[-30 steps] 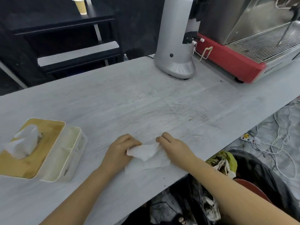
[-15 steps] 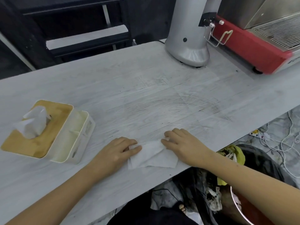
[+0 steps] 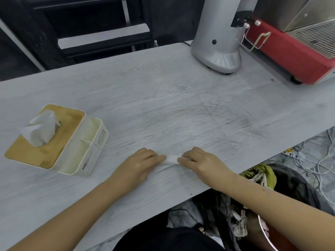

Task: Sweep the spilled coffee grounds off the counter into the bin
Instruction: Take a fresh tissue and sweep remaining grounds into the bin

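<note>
A white tissue (image 3: 170,163) lies bunched on the grey wood-grain counter (image 3: 181,109) near its front edge. My left hand (image 3: 139,163) pinches its left side and my right hand (image 3: 201,163) pinches its right side, fingertips almost meeting. Dark smears and specks of coffee grounds (image 3: 233,122) mark the counter beyond and to the right of my hands. The bin (image 3: 293,189), lined with a black bag and holding rubbish, stands below the counter edge under my right forearm.
A tissue box (image 3: 54,140) with a wooden lid stands at the left. A silver grinder (image 3: 219,42) and a red espresso machine (image 3: 291,55) stand at the back right. Cables (image 3: 315,160) lie on the floor at the right.
The tissue lay flat and spread between my hands; now both hands have drawn together and gathered it into a narrow bunch. The camera has moved closer to the counter.
</note>
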The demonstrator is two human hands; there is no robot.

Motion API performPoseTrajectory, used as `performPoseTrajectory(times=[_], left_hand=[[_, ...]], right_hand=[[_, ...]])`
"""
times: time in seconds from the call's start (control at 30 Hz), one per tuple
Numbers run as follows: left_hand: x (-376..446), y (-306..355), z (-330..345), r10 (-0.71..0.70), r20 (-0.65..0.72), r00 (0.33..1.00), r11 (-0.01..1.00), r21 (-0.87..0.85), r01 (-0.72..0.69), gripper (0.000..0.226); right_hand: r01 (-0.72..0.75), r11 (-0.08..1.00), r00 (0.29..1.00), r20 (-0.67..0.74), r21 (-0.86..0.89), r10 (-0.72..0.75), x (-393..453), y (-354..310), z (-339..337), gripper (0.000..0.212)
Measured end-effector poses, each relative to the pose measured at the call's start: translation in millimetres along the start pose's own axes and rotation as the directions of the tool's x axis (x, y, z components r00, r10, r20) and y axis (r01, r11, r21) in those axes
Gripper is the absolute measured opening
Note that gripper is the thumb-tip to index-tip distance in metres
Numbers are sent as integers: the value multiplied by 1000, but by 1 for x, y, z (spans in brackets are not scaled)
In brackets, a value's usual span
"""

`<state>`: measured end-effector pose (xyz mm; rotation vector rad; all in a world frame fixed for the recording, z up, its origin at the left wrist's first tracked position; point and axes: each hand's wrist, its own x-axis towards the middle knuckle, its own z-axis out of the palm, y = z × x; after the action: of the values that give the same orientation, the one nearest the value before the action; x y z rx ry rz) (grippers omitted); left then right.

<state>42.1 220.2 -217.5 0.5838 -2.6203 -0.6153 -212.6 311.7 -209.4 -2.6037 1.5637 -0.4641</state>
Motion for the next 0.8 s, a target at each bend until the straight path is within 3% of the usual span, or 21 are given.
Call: performPoseTrajectory(times=[0.1,0.17,0.47,0.67,0.8], left_hand=[[10,-9,0,31,77,997,999,21,-32,47],[26,-14,-3,17,61,998,1000,11,-18,44],[192,-100,-31,-68,-202,977,996,49,80,32],[317,-155,-30,40,-127,991,991,129,-23,28],[372,-170,-4,103,-69,992,987,129,-94,26]], right_hand=[[52,999,997,61,-8,-51,6,10,-3,30],[26,1000,997,78,6,-27,17,22,-9,33],[-188,979,980,-85,-82,181,129,156,-57,48],[-407,899,903,-219,-164,369,169,240,-57,44],[-458,839,887,-218,-295,407,149,266,-40,40]])
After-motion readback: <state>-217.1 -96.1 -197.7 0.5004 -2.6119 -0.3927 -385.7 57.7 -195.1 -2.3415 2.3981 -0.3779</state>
